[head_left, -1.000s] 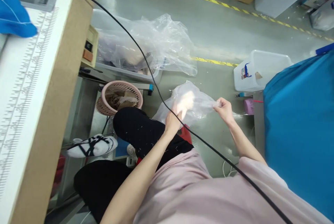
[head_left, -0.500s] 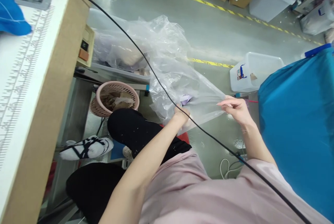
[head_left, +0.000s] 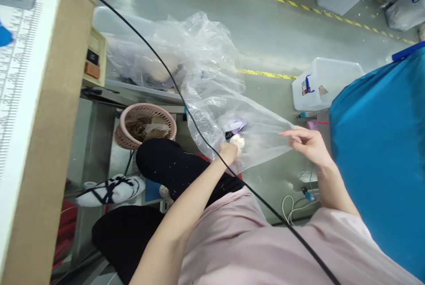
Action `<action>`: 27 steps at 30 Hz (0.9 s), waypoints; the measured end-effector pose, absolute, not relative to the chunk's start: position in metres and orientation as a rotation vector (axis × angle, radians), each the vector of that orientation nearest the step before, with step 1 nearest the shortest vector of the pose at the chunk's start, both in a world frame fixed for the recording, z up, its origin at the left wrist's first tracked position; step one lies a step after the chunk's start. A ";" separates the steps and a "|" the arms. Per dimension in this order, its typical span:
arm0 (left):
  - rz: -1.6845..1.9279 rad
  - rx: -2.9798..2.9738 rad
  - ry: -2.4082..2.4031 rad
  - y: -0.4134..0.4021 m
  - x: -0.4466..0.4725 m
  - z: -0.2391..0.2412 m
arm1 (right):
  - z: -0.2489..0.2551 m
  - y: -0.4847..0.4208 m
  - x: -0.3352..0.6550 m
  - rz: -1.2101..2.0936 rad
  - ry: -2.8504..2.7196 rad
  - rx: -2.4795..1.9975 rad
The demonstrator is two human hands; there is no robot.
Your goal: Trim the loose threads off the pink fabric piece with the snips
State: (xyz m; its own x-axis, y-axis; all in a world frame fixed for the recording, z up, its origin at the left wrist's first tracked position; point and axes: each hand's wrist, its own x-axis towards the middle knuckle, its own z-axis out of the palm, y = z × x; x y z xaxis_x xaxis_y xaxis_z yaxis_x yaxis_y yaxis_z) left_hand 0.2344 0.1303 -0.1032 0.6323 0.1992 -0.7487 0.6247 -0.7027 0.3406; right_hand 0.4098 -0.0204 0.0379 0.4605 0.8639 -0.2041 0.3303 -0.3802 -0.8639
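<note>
A large clear plastic bag (head_left: 202, 94) is stretched open between my two hands. My left hand (head_left: 228, 153) is closed on its near side, above my knee. My right hand (head_left: 309, 144) pinches the opposite edge and pulls it out to the right into a taut point. Through the film a purple and white piece (head_left: 236, 125) with a black part shows just beyond my left hand. A pale crumpled thing (head_left: 237, 143) lies right against the left fingers; its kind is unclear. A black cable (head_left: 189, 103) crosses the view in front of the bag.
A pink basket (head_left: 148, 107) of scraps stands left of my knee, beneath the ruler-marked table (head_left: 40, 143). Behind it sits a grey bin (head_left: 142, 90) under the bag's far end. At right are a clear plastic box (head_left: 341, 77) and a blue cloth-covered stand (head_left: 381, 152).
My right hand has shifted slightly right and down, still holding the bag edge. The purple piece and the pale thing beside my left hand show more fully. The view has moved a little.
</note>
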 end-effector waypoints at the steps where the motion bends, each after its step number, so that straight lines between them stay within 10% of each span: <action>1: -0.965 2.263 0.616 0.130 0.230 -0.105 | 0.037 -0.024 0.411 0.825 -0.983 -1.950; 17: 0.231 2.443 1.254 0.170 0.208 -0.096 | 0.029 -0.044 0.423 0.582 -1.107 -2.193; 27: 0.297 2.171 1.747 0.196 0.222 -0.097 | 0.029 -0.060 0.427 0.524 -1.378 -2.320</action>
State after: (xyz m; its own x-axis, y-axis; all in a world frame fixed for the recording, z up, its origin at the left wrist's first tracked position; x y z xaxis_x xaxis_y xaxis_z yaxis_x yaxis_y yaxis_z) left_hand 0.2223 0.1964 -0.0972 0.2228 0.9737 -0.0479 0.9032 -0.1877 0.3859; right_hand 0.4269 -0.0603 0.0292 0.4467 0.8869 -0.1177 0.7412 -0.4406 -0.5065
